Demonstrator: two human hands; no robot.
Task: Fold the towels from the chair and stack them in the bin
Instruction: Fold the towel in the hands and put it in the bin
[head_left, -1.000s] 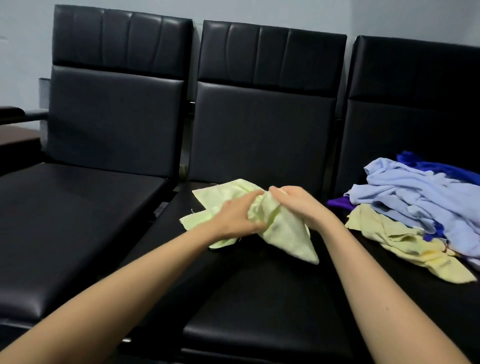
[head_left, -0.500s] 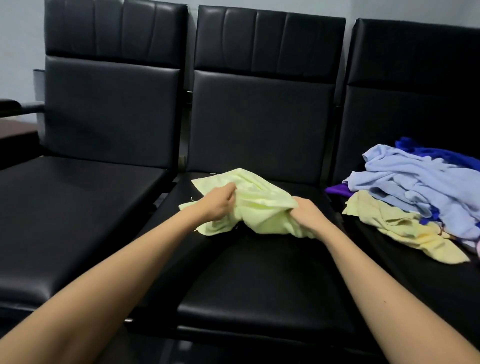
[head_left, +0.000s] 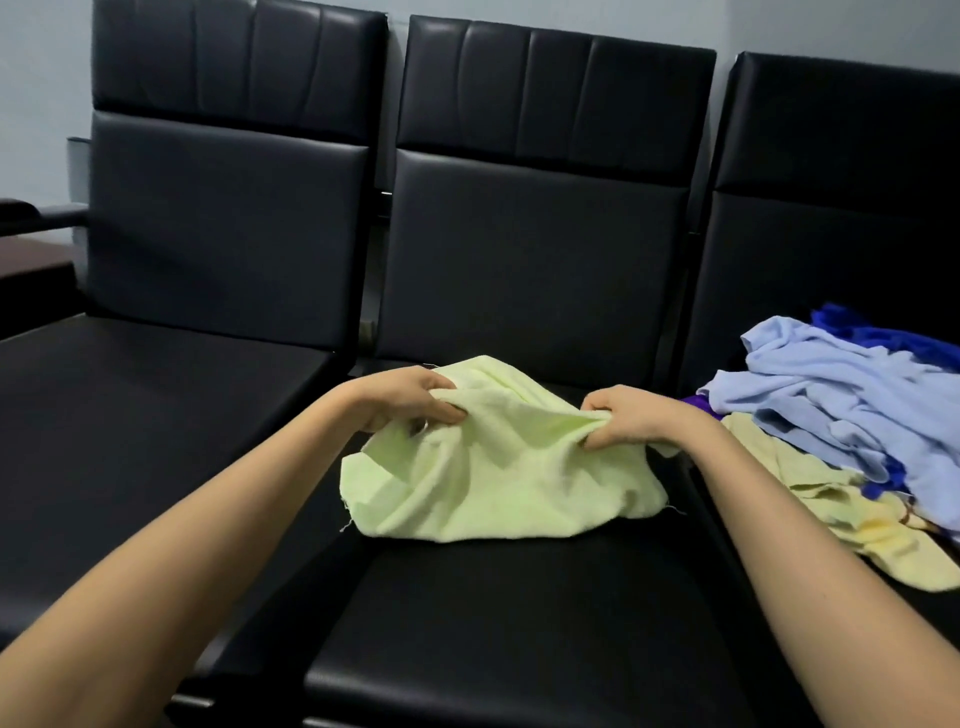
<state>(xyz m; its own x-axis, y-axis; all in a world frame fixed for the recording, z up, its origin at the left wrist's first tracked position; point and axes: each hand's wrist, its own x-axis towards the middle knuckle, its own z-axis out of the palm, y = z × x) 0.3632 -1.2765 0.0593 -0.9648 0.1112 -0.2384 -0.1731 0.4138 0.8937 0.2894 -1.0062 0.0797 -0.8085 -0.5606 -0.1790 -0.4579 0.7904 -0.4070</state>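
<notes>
A pale green towel (head_left: 493, 478) lies crumpled over the middle black chair seat (head_left: 519, 623). My left hand (head_left: 400, 397) pinches its upper left edge, and my right hand (head_left: 628, 415) grips its upper right edge, so the cloth hangs stretched between them and its lower part rests on the seat. A pile of towels sits on the right chair: light blue ones (head_left: 841, 395) on top, a dark blue one (head_left: 883, 332) behind, pale yellow ones (head_left: 852, 519) at the front. No bin is in view.
Three black padded chairs stand in a row against a pale wall. The left chair seat (head_left: 130, 415) carries nothing. A dark armrest (head_left: 31, 213) and a brown surface (head_left: 26, 265) show at the far left edge.
My hands have moved apart along the green towel's top edge, spreading the bunched cloth wider. The towel's lower part now drapes toward me on the seat.
</notes>
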